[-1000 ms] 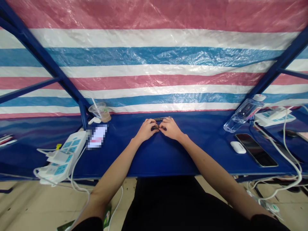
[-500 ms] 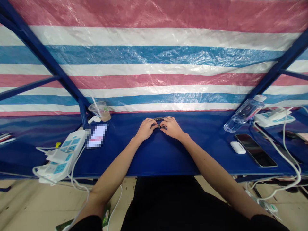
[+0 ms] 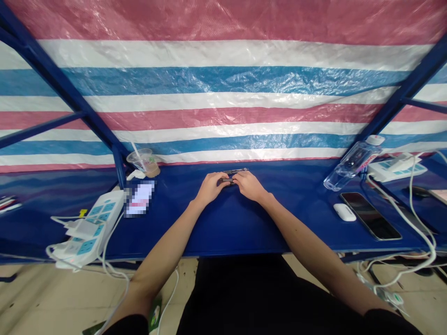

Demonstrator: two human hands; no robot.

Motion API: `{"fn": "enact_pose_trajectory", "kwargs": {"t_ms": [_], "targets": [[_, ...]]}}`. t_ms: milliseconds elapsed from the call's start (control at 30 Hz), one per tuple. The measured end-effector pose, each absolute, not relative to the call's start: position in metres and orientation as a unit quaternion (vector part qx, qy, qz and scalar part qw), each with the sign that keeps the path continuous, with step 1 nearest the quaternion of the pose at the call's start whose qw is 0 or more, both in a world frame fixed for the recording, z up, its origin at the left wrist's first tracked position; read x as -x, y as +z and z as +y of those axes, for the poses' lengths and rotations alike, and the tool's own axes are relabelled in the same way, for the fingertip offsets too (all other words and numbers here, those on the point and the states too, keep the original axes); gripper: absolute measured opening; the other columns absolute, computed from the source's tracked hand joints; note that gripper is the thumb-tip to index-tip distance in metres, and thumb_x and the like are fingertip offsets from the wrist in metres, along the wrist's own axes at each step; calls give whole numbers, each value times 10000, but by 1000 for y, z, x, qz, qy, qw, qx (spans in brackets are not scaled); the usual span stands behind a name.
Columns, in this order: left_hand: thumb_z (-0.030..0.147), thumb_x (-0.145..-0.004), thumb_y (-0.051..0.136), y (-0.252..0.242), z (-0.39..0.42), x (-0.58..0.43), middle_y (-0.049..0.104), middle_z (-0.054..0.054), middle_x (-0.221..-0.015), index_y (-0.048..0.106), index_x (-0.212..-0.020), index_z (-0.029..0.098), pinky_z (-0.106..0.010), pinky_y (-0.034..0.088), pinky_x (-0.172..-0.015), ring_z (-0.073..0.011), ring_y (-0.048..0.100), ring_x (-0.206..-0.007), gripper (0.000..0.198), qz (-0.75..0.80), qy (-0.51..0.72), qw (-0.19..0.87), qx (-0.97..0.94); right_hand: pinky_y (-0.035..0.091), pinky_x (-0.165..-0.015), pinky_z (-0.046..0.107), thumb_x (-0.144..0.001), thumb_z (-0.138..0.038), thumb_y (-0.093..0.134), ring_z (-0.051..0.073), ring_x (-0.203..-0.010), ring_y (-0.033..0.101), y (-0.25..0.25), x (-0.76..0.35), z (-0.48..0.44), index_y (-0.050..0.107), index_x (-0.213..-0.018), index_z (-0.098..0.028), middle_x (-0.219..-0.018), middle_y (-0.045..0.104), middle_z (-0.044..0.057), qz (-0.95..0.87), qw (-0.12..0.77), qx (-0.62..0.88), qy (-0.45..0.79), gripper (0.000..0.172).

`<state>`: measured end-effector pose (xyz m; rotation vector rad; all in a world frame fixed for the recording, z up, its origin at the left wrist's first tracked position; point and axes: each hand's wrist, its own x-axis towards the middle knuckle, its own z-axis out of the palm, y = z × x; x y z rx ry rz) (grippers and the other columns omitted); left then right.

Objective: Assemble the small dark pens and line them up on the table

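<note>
Both hands meet over the middle of the blue table [image 3: 240, 228]. My left hand [image 3: 210, 187] is closed, thumb and fingers pinching a slim dark stick-like item [image 3: 227, 180] that lies crosswise between the hands. On its other end, the bent fingers of my right hand [image 3: 249, 185] are closed; the fingertips are partly hidden. Just beyond the fingers lies a second thin item [image 3: 239, 171], dark and partly see-through, like a pen. It is too small to tell its kind for certain, and the hands cover part of it.
At left stand a plastic cup with a straw [image 3: 143, 163], a blurred-out flat item [image 3: 140, 197] and a white power strip [image 3: 89, 232]. At right are a water bottle [image 3: 352, 163], a white earbud case [image 3: 344, 212], a phone [image 3: 370, 216] and another power strip [image 3: 398, 168] with cables.
The right fingers have shifted slightly along the dark item, and more of it shows beside the left fingers. The camera view has moved a little.
</note>
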<state>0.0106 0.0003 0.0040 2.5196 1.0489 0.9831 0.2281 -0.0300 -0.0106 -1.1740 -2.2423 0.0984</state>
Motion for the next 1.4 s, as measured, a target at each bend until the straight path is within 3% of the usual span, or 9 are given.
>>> {"fn": "enact_pose_trajectory", "kwargs": {"t_ms": [133,300,567,1133,1400], "targets": [[358,-992,690,3,1,-9,776,-26,-934,719,-980,241,-366,528,-905,-216,716,-870,122,353,327,135,-866,478,-965,399,-1080,-231,472,274,-1056,655,-11,-228,-31,729,-1113,-212,-1097,722,125,-837,312,443,73,260],[350,-994,690,2,1,-7,781,-21,-919,719,-939,239,-401,487,-980,-220,717,-865,127,357,319,130,-868,490,-941,379,-1069,-247,529,269,-1037,673,-9,-230,-32,763,-1052,-218,-1072,726,117,-830,343,428,106,236],[334,-1001,674,3,0,-9,805,-11,-998,711,-968,240,-403,439,-1036,-221,721,-919,106,372,298,149,-866,502,-887,323,-1065,-212,552,222,-983,681,-11,-230,-31,767,-1012,-200,-1033,746,92,-840,325,433,43,222],[351,-1035,584,13,-6,-10,734,24,-727,699,-928,235,-376,434,-985,-189,678,-720,195,393,292,161,-857,434,-782,277,-1067,-217,570,189,-878,666,-12,-230,-30,743,-955,-194,-966,738,71,-839,334,428,25,208],[357,-1050,544,15,-6,-9,718,15,-708,707,-922,232,-350,439,-938,-199,676,-730,242,397,289,140,-860,415,-769,278,-1074,-231,562,188,-855,654,-15,-228,-29,737,-955,-190,-941,727,67,-839,336,428,19,215]]}}
